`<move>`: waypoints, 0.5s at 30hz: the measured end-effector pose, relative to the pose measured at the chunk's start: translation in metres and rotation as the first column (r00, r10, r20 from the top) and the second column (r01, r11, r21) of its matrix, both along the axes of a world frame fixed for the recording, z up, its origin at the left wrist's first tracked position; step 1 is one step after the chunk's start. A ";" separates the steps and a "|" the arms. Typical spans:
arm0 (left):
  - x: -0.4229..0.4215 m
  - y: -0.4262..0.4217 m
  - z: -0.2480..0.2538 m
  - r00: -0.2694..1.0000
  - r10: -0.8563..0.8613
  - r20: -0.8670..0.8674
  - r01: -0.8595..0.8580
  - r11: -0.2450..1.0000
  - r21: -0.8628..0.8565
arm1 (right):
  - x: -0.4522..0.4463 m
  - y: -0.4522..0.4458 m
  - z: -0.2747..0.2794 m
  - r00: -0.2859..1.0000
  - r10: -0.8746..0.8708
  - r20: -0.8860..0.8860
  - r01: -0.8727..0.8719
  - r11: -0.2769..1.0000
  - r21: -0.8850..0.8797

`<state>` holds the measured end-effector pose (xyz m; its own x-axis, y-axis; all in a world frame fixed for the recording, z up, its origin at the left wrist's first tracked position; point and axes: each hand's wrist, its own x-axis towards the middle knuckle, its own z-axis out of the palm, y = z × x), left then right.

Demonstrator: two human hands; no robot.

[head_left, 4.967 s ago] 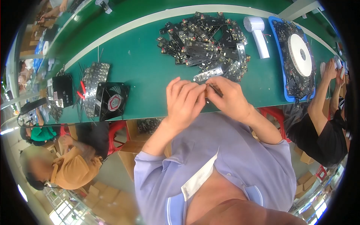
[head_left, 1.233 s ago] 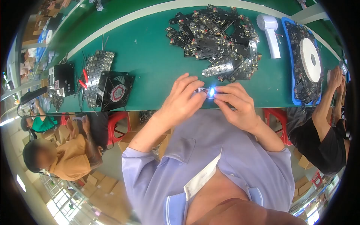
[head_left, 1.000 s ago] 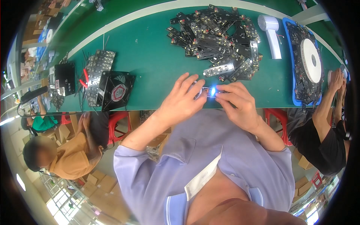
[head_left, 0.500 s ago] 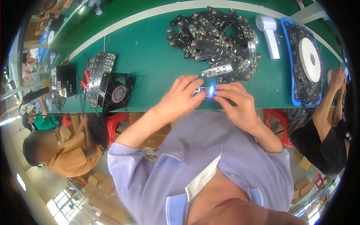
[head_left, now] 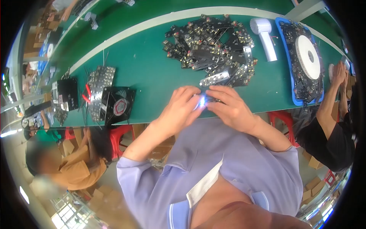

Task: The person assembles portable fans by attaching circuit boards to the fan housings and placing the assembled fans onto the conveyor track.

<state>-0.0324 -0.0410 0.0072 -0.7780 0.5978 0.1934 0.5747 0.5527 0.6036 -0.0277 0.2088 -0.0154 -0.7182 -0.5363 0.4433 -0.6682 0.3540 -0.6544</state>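
A bluish-white light point(head_left: 203, 101) glows between my two hands on a small, narrow circuit board point(head_left: 214, 100), most of it covered by fingers. My left hand point(head_left: 180, 108) is closed, pinching the board's left end near the light. From the other side, my right hand point(head_left: 230, 109) grips the right end with thumb and fingertips. Just beyond the hands lies a pale strip of boards point(head_left: 214, 78) at the near edge of a large heap of black circuit boards point(head_left: 206, 49).
A white handheld fan point(head_left: 265, 38) lies right of the heap. A blue tray point(head_left: 292, 91) holds dark boards and a white reel point(head_left: 308, 57). Leftward are a black square fan point(head_left: 119, 105), board panels point(head_left: 102, 78) and red-handled pliers point(head_left: 87, 92). Other people sit at both sides.
Both hands have come closer together, and the glowing light now sits by the left fingertips instead of the right. The camera view has shifted slightly.
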 end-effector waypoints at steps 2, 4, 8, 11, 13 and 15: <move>0.000 0.001 0.002 1.000 0.007 0.015 -0.007 1.000 -0.018 | 0.009 0.002 -0.009 0.998 -0.030 0.062 0.031 1.000 -0.002; -0.001 0.001 0.004 1.000 -0.003 0.009 0.004 0.999 -0.043 | 0.010 0.007 -0.014 0.996 0.023 0.086 -0.026 0.999 0.033; 0.007 0.000 0.019 0.913 0.014 -0.408 0.070 0.979 0.191 | -0.023 0.025 0.033 0.999 -0.012 0.041 0.012 1.000 0.002; 0.013 0.001 0.004 0.896 0.232 -0.378 -0.087 0.928 0.363 | -0.095 0.023 0.060 0.976 -0.187 -0.109 0.186 0.982 -0.022; -0.006 0.012 -0.015 0.900 0.368 -0.236 -0.279 0.899 0.338 | -0.176 0.009 0.054 0.940 -0.337 0.046 0.340 0.933 -0.120; -0.014 0.017 -0.036 0.876 0.447 -0.181 -0.375 0.868 0.324 | -0.262 0.001 0.036 0.879 -0.457 0.135 0.473 0.872 -0.129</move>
<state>-0.0468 -0.0238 -0.0288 -0.8476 0.1297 0.5146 0.4785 0.6061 0.6353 -0.2894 0.2093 0.0210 -0.9112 -0.0604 0.4075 -0.3814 0.4978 -0.7789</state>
